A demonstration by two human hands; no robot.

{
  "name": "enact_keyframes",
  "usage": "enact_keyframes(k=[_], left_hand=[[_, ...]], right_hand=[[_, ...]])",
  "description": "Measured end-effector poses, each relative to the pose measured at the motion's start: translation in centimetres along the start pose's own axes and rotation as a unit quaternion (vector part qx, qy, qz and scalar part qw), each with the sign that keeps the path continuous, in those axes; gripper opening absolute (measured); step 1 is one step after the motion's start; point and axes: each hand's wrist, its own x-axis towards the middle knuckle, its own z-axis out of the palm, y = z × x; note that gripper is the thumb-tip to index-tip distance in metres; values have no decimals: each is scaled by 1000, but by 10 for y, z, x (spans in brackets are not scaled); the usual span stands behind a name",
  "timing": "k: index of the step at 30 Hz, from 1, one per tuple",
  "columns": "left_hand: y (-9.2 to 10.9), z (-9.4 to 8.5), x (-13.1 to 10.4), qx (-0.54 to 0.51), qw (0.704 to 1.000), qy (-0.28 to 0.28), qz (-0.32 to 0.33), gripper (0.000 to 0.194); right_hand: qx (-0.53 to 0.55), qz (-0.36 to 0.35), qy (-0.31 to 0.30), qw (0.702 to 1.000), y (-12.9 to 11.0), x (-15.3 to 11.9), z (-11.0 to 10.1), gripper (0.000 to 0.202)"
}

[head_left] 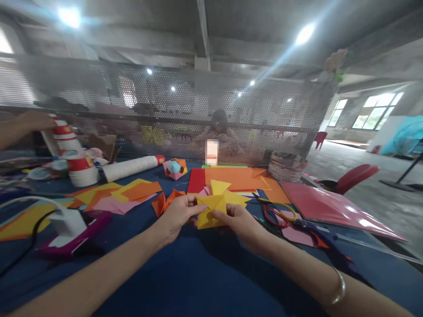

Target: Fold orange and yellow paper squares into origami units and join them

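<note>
Between both hands is a folded yellow sheet of origami paper (pixel 211 215), held up above the blue table with one flap pointing upward. My left hand (pixel 180 215) pinches its left side, thumb on the front. On the right edge, my right hand (pixel 239 220) grips it with the thumb pressed on the face; the fingers behind are partly hidden. Folded orange paper (pixel 167 201) lies just left of my left hand. Behind the held piece are more yellow paper (pixel 239 200) and a stack of orange sheets (pixel 231 177).
Scissors (pixel 280 211), a glue gun (pixel 317 235) and a pink folder (pixel 333 207) lie at the right. On the left are a purple power strip (pixel 79 233), loose coloured paper (pixel 112 198) and paper cups (pixel 84 169). Another person's hand (pixel 36 121) touches stacked cups. A perforated screen (pixel 178 101) stands behind.
</note>
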Motion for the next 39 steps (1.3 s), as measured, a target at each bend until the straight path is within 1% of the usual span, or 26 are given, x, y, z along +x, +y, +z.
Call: enact_keyframes(k=[2,5,10,14,17,20,26,32,35,39], left_hand=[[-2,-1,-1,-15,1000,-2,-1,31],[-4,-3,-2,-24,1000,-4,2,30],[-9,-3,-2,-25,999,-23,9,28],[-12,-4,-2,-20,999,-31,22,24],[-14,-5,-2,-15,999,-25,31,23],[-14,-5,-2,-11,999,-19,38,22],[-14,-5,-1,-3,999,-14,30,22],[-17,-5,0,-22,999,-28,11,23],[-18,-4,-1,-36,998,-43,1,21],[-16,-3,-4,-51,997,-55,-1,18]], right_hand=[[18,-1,9,1000,2,-1,4,55],[28,-4,1,1000,9,-3,8,56],[16,-10,11,1000,23,-2,6,52],[19,-7,5,1000,19,-3,2,49],[30,-12,-11,999,11,-8,1,52],[37,-18,-9,999,8,-11,1,53],[30,-35,-3,999,14,-7,0,50],[7,-56,37,998,20,-5,0,42],[-4,-56,49,997,24,-6,0,35],[-13,-41,44,998,26,-6,-1,30]])
